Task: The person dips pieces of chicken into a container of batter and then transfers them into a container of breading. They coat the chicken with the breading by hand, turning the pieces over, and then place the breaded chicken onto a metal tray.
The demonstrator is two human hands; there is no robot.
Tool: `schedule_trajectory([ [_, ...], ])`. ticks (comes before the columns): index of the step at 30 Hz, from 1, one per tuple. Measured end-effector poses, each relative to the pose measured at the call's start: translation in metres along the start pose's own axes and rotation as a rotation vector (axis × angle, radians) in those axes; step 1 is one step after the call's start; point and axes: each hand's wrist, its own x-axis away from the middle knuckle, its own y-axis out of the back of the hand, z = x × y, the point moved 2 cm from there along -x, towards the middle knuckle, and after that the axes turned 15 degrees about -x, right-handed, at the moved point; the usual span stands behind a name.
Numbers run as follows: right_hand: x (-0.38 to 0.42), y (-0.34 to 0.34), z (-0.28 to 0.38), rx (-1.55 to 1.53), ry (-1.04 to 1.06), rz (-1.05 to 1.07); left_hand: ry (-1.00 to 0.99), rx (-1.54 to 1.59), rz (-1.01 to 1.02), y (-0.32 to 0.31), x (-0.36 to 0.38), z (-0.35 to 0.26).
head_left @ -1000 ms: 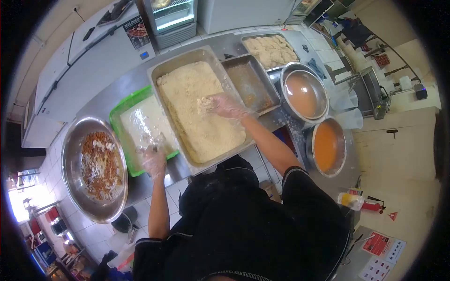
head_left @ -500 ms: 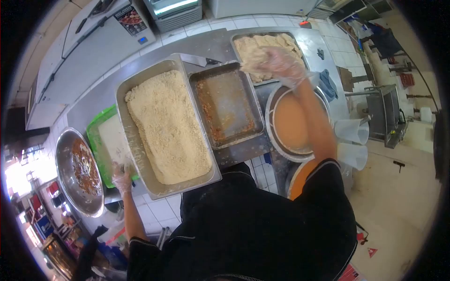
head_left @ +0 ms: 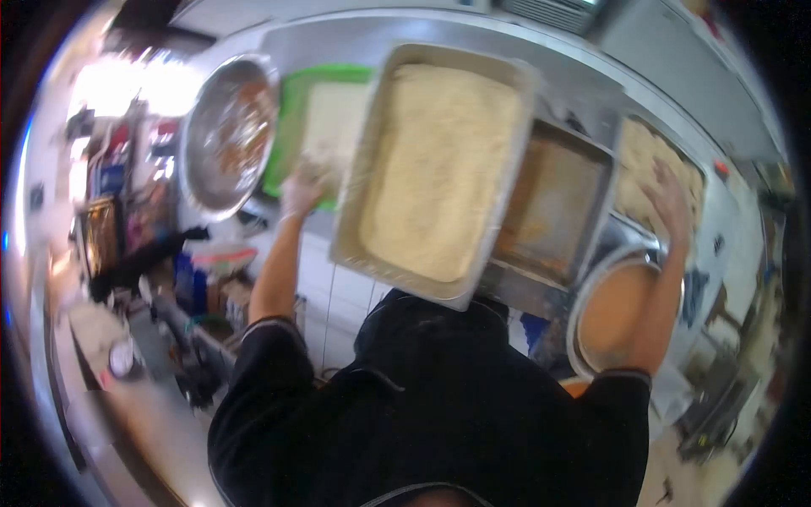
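My left hand [head_left: 302, 191], in a clear glove, reaches over the near edge of a green tub [head_left: 287, 118] that holds white powder. Its fingers are blurred, and whether they grip anything does not show. Far to the right, my right hand [head_left: 670, 203] is over a metal tray of pale, coated pieces [head_left: 639, 169], fingers spread and no piece seen in them. My right forearm passes over a round container of orange-brown liquid [head_left: 617, 308]. Between my hands stands a deep steel pan [head_left: 405, 286] filled with pale, crumbly coating [head_left: 439, 169].
A steel bowl [head_left: 201, 144] with reddish-brown contents stands left of the green tub. Right of the deep pan lies a shallow tray [head_left: 553, 203] with brown residue. A blue-grey cloth [head_left: 694, 291] is near the right edge. White floor tiles [head_left: 338, 296] show below.
The view has swung, so the counter's things appear farther right. My right hand, which held a pale coated piece above the far tray, now has its fingers spread there. My left hand stays at the green tub.
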Motion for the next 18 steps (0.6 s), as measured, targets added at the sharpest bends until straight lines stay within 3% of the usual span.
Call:
schedule_trajectory([
  [1,0.009,-0.027,0.012,-0.206,-0.070,0.047,-0.072,-0.122,-0.086,0.012,0.003,-0.009],
  [3,0.037,-0.078,0.037,-0.292,-0.016,-0.030,0.048,-0.015,0.018,0.030,0.005,-0.023],
  [5,0.067,-0.135,0.067,-0.174,0.118,-0.242,0.086,0.039,0.040,0.024,0.000,-0.027],
  [8,0.086,-0.198,0.077,0.062,0.230,-0.169,-0.004,-0.049,-0.032,0.021,-0.016,-0.013],
  [10,0.092,-0.246,0.073,0.020,0.275,-0.198,-0.142,-0.168,-0.039,0.047,-0.031,-0.033],
  [11,0.098,-0.267,0.073,0.013,0.290,-0.218,-0.171,-0.231,0.140,0.020,-0.043,-0.010],
  [14,0.114,-0.341,0.101,-0.176,-0.009,-0.303,-0.782,-0.332,0.206,0.034,-0.066,-0.038],
  [17,0.121,-0.380,0.063,-0.262,0.186,-0.335,-1.050,-0.317,0.074,0.011,-0.074,-0.034],
  [18,0.127,-0.391,0.071,-0.240,0.144,-0.378,-1.068,-0.294,0.093,0.005,-0.076,-0.036],
])
